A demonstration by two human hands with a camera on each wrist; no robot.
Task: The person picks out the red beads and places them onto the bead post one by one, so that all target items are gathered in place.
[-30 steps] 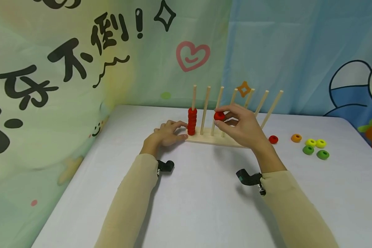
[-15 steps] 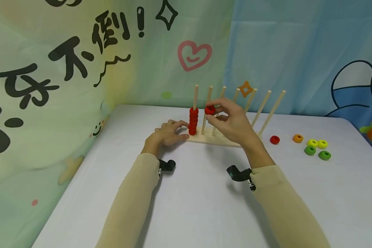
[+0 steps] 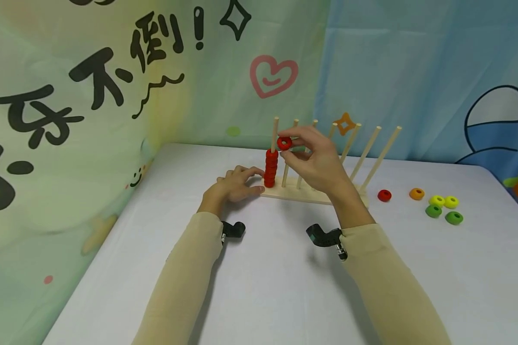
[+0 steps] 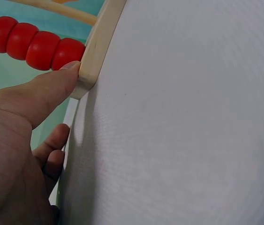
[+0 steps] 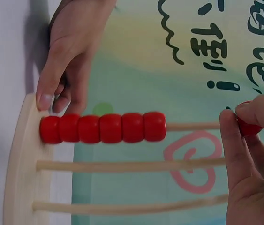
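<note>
A wooden bead rack [image 3: 306,193] with a row of upright pegs stands on the white table. Several red beads are stacked on its leftmost peg [image 3: 275,134], as the red stack [image 5: 99,128] in the right wrist view also shows. My right hand [image 3: 317,163] pinches one red bead [image 3: 284,143] between thumb and fingertips, just right of that peg's upper part and above the stack. At the rack's left end, my left hand [image 3: 234,186] holds the base, its thumb [image 4: 56,89] against the corner and its index finger behind.
Right of the rack lie loose beads: one red bead [image 3: 384,195], an orange bead [image 3: 417,193], two yellow beads, the nearer a yellow bead [image 3: 436,201], and two green beads, one a green bead [image 3: 454,218]. A printed cloth backdrop [image 3: 371,72] hangs behind the table.
My right hand has moved left and slightly up with the red bead, from near the third peg to beside the leftmost one. The bead's hole has tilted toward the head camera. My left hand stays at the base.
</note>
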